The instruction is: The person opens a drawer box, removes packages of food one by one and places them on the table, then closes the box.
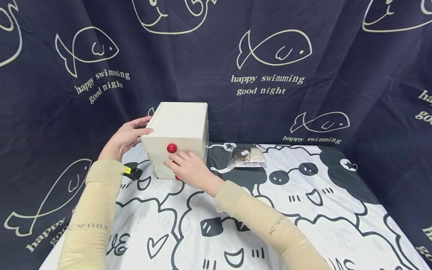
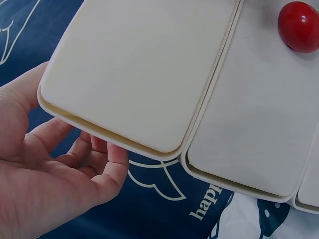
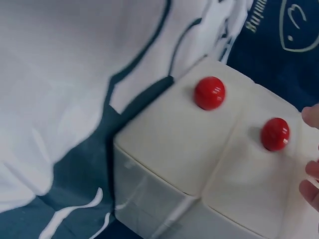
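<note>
A white cabinet (image 1: 179, 120) of stacked drawers stands at the back of the cloth-covered table, its fronts facing me. My left hand (image 1: 126, 137) rests at its upper left edge, thumb near the top front corner. In the left wrist view, the other fingers lie bent along the cabinet's side. My right hand (image 1: 192, 168) is in front of the drawers, fingertips just below the top red knob (image 1: 171, 148). The right wrist view shows the lower red knob (image 3: 209, 93) and the middle red knob (image 3: 275, 134) on closed drawers. No knob is visibly gripped.
Right of the cabinet lies a clear plastic packet (image 1: 248, 155) with brown and cream contents. The white tablecloth (image 1: 297, 210) has black cartoon drawings. Behind hangs a dark blue curtain (image 1: 209, 75) with fish and lettering.
</note>
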Demonstrator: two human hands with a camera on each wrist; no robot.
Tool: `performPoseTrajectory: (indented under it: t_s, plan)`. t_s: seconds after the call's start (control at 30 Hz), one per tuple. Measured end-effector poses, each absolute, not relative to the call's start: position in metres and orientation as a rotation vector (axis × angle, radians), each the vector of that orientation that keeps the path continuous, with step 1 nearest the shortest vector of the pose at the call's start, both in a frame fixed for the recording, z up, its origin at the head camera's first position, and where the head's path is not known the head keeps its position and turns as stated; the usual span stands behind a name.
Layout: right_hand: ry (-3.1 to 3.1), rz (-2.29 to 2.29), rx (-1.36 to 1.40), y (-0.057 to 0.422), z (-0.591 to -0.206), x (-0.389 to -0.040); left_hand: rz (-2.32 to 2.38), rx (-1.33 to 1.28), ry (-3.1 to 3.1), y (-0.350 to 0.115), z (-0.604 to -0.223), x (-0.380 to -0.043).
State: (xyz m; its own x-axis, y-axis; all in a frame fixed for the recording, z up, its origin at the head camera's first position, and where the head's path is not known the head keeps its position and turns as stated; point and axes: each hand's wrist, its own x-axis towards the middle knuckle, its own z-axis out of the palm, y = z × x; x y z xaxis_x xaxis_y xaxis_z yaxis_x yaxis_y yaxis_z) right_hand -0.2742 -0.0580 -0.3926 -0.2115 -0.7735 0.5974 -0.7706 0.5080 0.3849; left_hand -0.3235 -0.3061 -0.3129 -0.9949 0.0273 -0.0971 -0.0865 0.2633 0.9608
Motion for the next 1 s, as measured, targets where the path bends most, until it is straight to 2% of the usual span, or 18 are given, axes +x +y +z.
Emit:
performPoseTrajectory:
  t_s: [0.57,1.0]
  plan:
    - [-2.080,-0.235,1.252,-0.066,-0.417,-0.283,1.881,-0.063,2.393,-0.304,-0.314,-0.325]
    - [-2.074,-0.385,1.188,-0.074,-0.421,-0.285,1.891,-0.024,2.408,-0.308,-0.318,-0.324]
